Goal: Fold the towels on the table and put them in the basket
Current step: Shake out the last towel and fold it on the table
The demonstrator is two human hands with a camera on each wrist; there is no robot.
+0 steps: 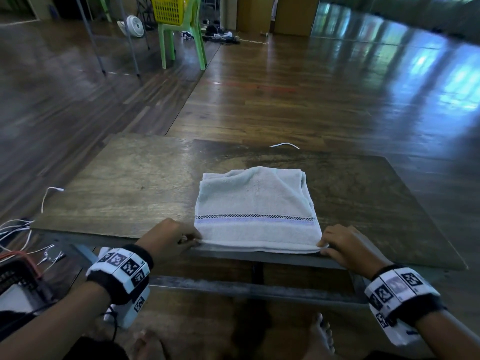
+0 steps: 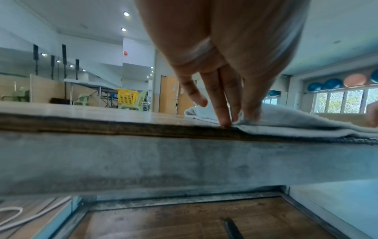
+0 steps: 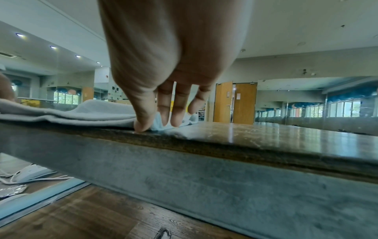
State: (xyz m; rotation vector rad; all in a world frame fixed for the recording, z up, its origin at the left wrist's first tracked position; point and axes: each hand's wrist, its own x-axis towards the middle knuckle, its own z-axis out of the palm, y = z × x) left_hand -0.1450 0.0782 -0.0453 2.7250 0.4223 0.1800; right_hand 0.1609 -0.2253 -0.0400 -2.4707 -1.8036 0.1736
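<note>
A pale grey towel (image 1: pixel 255 209) with a checkered purple stripe lies folded in layers at the near edge of the wooden table (image 1: pixel 124 188). My left hand (image 1: pixel 179 236) pinches the towel's near left corner (image 2: pixel 239 120) at the table edge. My right hand (image 1: pixel 337 242) pinches the near right corner (image 3: pixel 157 124). The towel (image 2: pixel 290 119) rises in loose layers behind the fingers, and in the right wrist view the towel (image 3: pixel 92 113) shows two stacked folds. A yellow basket (image 1: pixel 170 7) sits on a green plastic chair far across the room.
The green chair (image 1: pixel 181 45) stands well beyond the table on the wooden floor, near a small white fan (image 1: pixel 135 26). White cables (image 1: pixel 15 229) and a dark crate (image 1: pixel 15 279) lie at my left. My bare feet (image 1: pixel 322 333) are under the table.
</note>
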